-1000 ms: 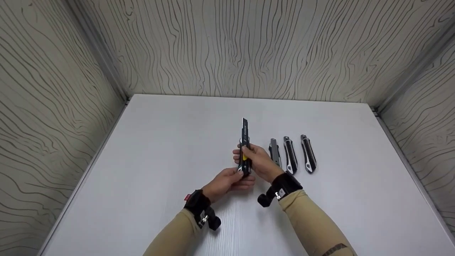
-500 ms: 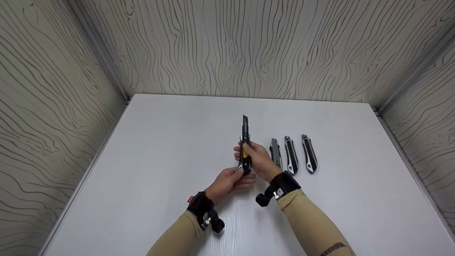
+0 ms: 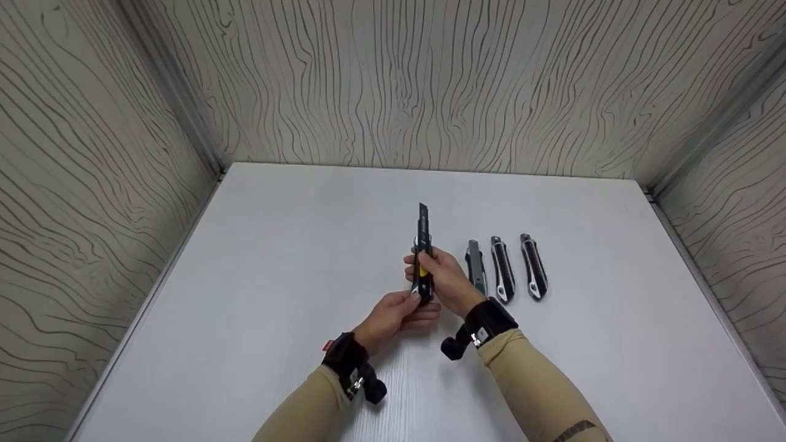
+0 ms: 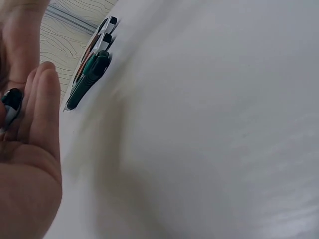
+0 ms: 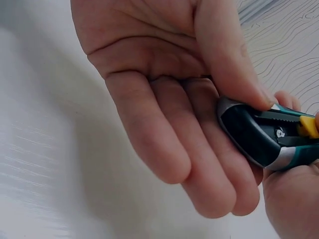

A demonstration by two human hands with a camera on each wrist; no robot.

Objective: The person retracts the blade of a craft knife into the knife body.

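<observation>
In the head view, a black snap-off utility knife with a yellow slider is held above the table, its blade extended and pointing away. My right hand grips the handle, thumb by the slider. At the rear end, my left hand pinches the handle under its thumb, other fingers stretched out beneath. The right wrist view shows the knife's rounded dark end with teal and silver trim, and the yellow slider partly covered by a thumb. Only the knife's tail appears in the left wrist view.
Right of my hands lie three utility knives on the white table: a grey and green one, partly hidden by my right hand, then a black and silver one and another. Wood-patterned panels enclose the table's back and sides.
Both hands and the knife rise very slightly, then settle back to nearly the same place. The grip looks unchanged, and the knives on the table have not been moved.
</observation>
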